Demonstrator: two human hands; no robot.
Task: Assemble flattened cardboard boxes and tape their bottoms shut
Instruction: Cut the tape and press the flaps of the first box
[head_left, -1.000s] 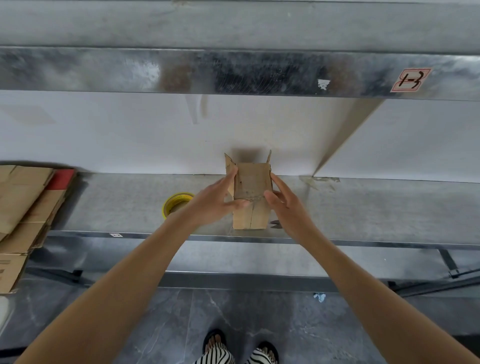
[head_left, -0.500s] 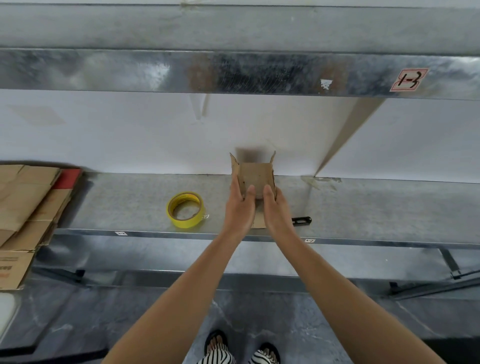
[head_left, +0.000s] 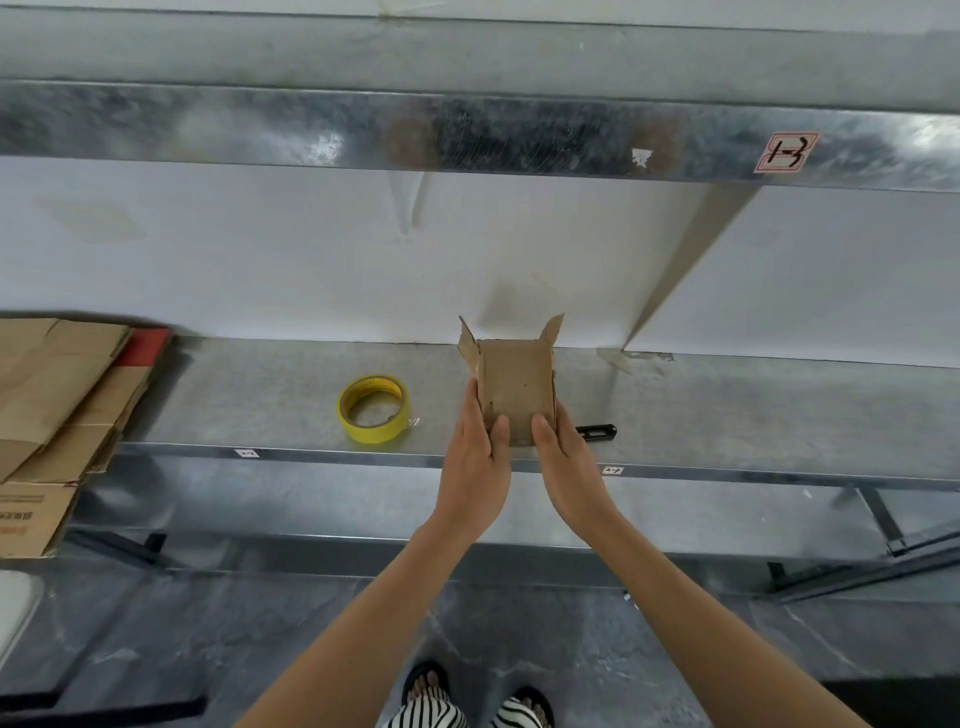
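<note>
We grip the small brown cardboard box (head_left: 517, 384) between left hand (head_left: 475, 467) and right hand (head_left: 569, 467), thumbs pressing; released untaped, it may spring open.

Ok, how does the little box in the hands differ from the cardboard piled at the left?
The small box is opened up, with two flaps raised at its far end; the cardboard pile lies flattened. The small box is held between the left hand and right hand; the cardboard pile is untouched. The small box looks much smaller than the pile's sheets. Both are brown cardboard.
</note>
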